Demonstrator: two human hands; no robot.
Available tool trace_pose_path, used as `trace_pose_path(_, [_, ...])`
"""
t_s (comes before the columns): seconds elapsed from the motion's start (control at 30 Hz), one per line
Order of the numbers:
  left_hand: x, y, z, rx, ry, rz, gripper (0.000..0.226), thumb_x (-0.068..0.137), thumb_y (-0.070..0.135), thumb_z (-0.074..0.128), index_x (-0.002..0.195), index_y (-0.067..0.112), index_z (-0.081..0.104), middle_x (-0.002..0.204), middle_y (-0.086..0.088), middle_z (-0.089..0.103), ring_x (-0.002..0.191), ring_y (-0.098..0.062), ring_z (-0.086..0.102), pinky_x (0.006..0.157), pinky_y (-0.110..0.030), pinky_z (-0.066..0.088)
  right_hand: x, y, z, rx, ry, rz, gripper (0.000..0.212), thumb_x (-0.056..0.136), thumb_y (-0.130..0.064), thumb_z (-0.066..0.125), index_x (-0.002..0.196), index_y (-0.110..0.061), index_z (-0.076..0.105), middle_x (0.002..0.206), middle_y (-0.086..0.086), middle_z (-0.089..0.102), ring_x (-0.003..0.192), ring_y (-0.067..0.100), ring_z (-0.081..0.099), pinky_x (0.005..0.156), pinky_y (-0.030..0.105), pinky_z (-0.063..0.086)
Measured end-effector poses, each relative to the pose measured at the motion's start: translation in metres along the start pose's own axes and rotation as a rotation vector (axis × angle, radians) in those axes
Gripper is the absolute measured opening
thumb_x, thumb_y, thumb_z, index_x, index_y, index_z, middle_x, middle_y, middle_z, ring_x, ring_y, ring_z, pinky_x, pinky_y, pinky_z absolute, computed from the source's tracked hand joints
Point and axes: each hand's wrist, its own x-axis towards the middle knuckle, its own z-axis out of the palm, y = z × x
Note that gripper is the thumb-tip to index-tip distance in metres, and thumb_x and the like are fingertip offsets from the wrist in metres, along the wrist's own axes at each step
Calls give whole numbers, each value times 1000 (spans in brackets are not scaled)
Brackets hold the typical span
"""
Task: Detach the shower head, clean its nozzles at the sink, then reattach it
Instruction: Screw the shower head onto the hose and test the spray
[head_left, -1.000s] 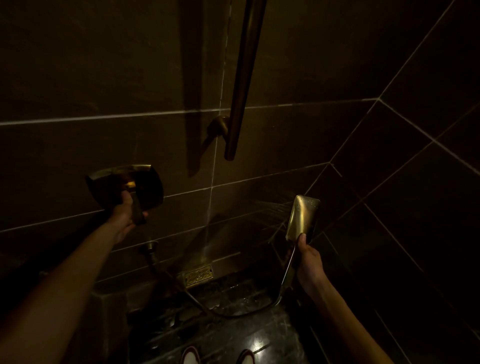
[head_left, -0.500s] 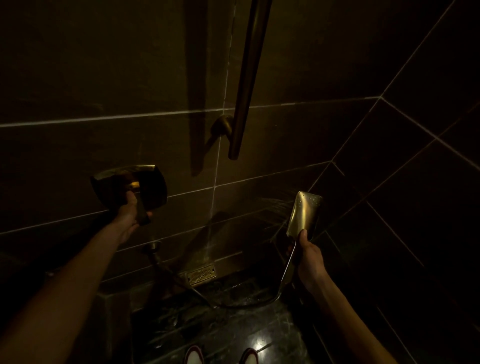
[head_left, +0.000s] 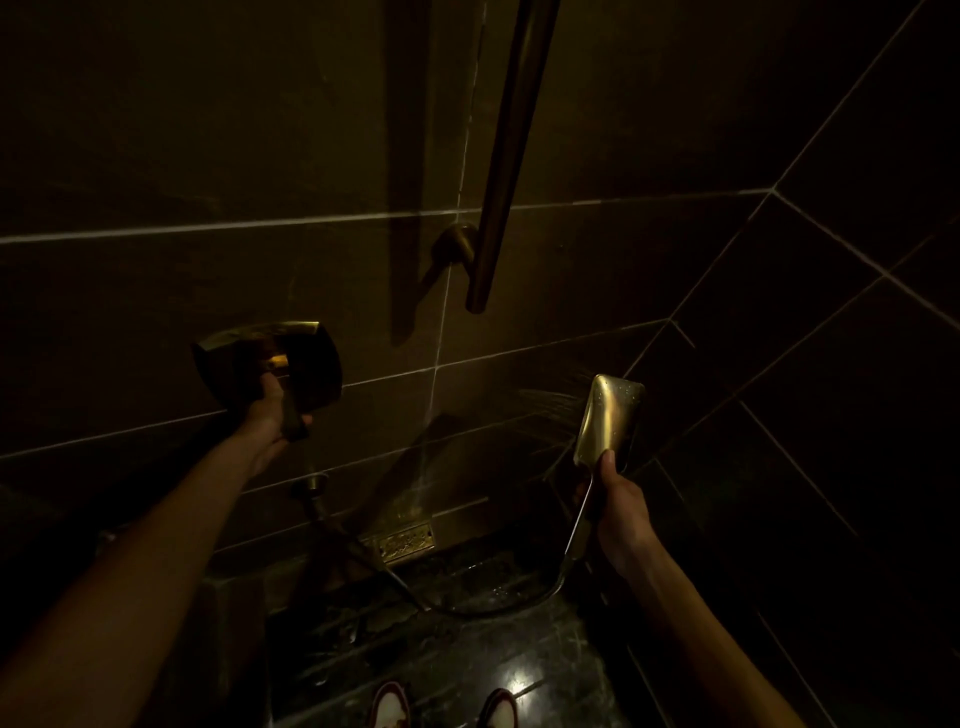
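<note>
Little had shifted since the earlier frame: your right hand gripped the spraying shower head near the corner, your left hand clasped the valve handle, and a wet slip could whip spray around.

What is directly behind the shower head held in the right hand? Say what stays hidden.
Behind the shower head lies the dark tiled wall, with fine water jets spraying toward it. The right hand grips the handle. The nozzle face points away, so its nozzles cannot be seen.
</note>
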Motion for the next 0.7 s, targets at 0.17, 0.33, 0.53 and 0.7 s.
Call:
trace_pose_path(0.17, [-2, 1, 2, 2, 9, 1, 62, 101, 53, 21, 148, 14, 31, 145, -15, 48, 74, -12, 55, 67, -24, 44, 2, 0, 1, 9, -14, 11, 48, 97, -49, 49, 102, -4, 66, 73, 5, 59, 68, 17, 55, 70, 34, 46])
trace_pose_path(0.33, [-1, -1, -1, -8, 10, 2, 63, 100, 57, 21, 148, 17, 32, 145, -10, 49, 78, -13, 58, 90, -34, 41, 3, 2, 1, 4, -18, 4, 51, 98, -49, 48, 106, -2, 66, 75, 6, 59, 69, 17, 55, 72, 34, 45])
trace_pose_path(0.53, [-4, 0, 2, -1, 1, -13, 60, 102, 52, 20, 149, 16, 30, 147, -11, 47, 126, -29, 53, 90, -34, 37, 7, 4, -1, -32, -19, 6, 54, 96, -52, 50, 108, -2, 66, 77, 7, 62, 73, 19, 57, 74, 37, 46])
trace_pose_path(0.7, [-2, -1, 0, -24, 0, -12, 62, 101, 55, 21, 149, 17, 31, 147, -10, 47, 86, -18, 59, 89, -32, 38, 1, -1, 1, -35, -36, -9, 49, 98, -50, 47, 106, -4, 65, 78, 7, 60, 74, 20, 56, 76, 38, 45])
